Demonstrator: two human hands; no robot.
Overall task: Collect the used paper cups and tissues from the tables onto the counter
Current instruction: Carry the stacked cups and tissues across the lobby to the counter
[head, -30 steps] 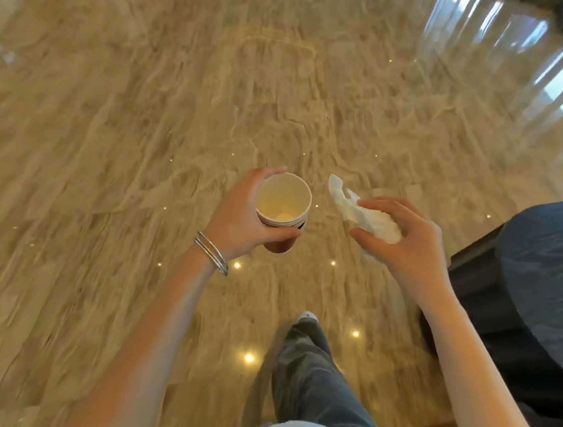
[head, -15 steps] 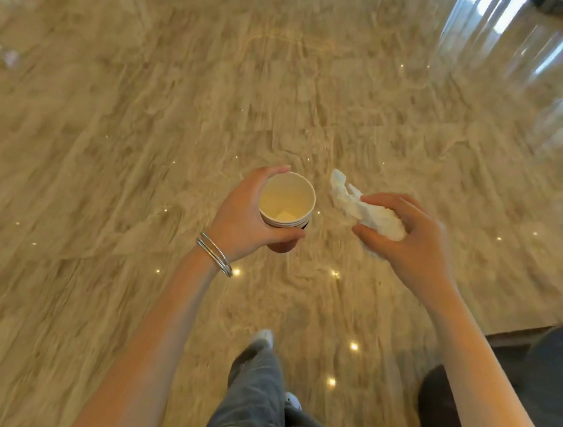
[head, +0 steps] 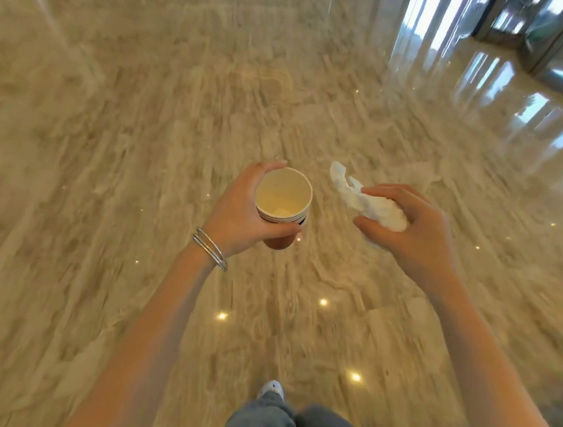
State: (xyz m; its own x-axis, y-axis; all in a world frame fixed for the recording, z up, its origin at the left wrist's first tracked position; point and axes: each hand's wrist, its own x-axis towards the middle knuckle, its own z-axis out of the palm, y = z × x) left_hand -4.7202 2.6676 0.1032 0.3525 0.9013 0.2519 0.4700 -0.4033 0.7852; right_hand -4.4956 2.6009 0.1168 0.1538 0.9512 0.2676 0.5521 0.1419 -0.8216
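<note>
My left hand (head: 239, 209) grips a stack of paper cups (head: 283, 201) upright at chest height; the top cup is cream inside with a little residue at the bottom, and the outside is brown. My right hand (head: 409, 232) is closed around crumpled white tissues (head: 367, 201), one end sticking out toward the cups. Both hands hang over the floor, a short gap apart. No table or counter is in view.
Polished beige marble floor (head: 143, 131) fills the view, with ceiling lights reflected in it. Glass doors and windows (head: 548, 39) stand at the far right. My legs in grey jeans and a white shoe (head: 271, 389) show at the bottom.
I have walked forward: the dark round seat at the right has slipped out of view and the glass doors have come in at the top right. Both hands keep their holds.
</note>
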